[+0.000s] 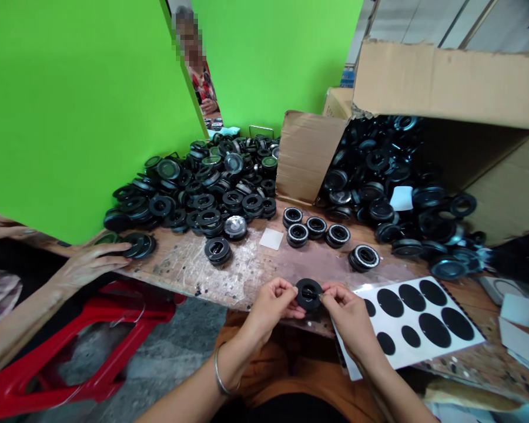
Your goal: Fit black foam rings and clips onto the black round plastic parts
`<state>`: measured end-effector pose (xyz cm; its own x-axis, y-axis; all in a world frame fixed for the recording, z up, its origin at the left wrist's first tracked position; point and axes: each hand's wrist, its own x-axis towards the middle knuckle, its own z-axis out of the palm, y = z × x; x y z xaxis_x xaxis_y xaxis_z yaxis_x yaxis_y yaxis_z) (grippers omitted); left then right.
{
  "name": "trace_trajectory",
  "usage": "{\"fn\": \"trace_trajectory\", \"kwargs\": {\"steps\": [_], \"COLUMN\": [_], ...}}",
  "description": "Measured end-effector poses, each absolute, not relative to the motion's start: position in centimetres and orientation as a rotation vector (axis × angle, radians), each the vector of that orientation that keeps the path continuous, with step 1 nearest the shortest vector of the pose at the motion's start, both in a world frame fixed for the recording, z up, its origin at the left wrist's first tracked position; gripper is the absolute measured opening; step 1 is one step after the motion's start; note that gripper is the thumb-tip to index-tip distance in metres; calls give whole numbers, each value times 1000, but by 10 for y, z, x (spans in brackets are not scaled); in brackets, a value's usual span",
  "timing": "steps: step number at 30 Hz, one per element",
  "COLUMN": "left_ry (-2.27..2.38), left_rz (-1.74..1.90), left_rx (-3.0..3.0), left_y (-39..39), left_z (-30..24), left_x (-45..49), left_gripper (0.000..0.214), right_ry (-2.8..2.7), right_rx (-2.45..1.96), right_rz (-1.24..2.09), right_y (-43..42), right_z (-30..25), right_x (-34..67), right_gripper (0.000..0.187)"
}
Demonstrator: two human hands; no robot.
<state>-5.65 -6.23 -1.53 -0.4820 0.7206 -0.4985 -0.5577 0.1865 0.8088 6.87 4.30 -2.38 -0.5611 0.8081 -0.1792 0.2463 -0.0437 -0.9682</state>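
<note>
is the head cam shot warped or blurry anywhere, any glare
Head view: wide-angle warp bends the cardboard box and table edge toward the corners; the black ring between left hand and right hand is sharp; soft even light, faint glints on the ring pile; a face at the back is pixelated.

I see both forearms reaching up from the bottom edge, converging at centre; left hand point(271, 302) curled, thumb and fingertips pinched together at its right side; bangle on the left wrist; right hand point(350, 314) mirrors it, knuckles up, thumb and forefinger pinched toward the left; the two sets of fingertips sit near each other; both wrists bent slightly inward; forearms bare.
</note>
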Motion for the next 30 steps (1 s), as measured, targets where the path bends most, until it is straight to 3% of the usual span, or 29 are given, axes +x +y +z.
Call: {"fn": "trace_trajectory", "kwargs": {"steps": [7, 13, 18, 22, 26, 30], "left_ry": [1436, 1428, 1377, 1346, 1292, 1224], "left_rz": [1586, 1567, 1528, 1499, 1501, 1539], "left_rx": [122, 120, 129, 180, 170, 158], "left_y": [-59, -56, -57, -58, -59, -60], "left_z": [-16, -19, -18, -18, -22, -23], "left_x": [-52, -53, -59, -63, -67, -68], "left_gripper": [38, 33, 26, 24, 27, 41], "right_ry": [-2158, -1739, -1746, -2079, -2398, -2403], "right_rx": [-1070, -1121, -1135, -1219, -1122, -959], "right_rz": [1324, 2069, 2226, 2091, 1690, 1530], "right_y": [49, 59, 73, 84, 83, 73], "right_z": [-17, -13, -7, -10, -10, -5], "right_x": [68, 69, 61, 40, 23, 31], "right_gripper": [17, 23, 24, 34, 43, 39]}}
